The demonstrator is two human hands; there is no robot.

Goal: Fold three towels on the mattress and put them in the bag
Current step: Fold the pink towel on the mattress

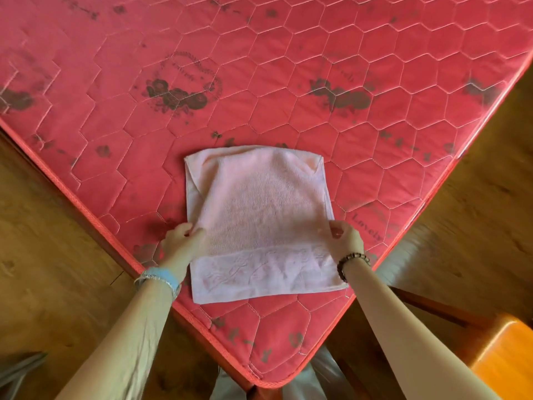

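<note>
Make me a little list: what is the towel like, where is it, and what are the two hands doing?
towel: pink, partly folded, patterned band nearest the person
place: flat on the red mattress, near its corner
left hand: grips the towel's left edge
right hand: pinches the towel's right edge
towels seen: one

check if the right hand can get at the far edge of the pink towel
Probably yes: the right hand pinches the towel at its right edge, and nothing lies on it toward the far edge.
</note>
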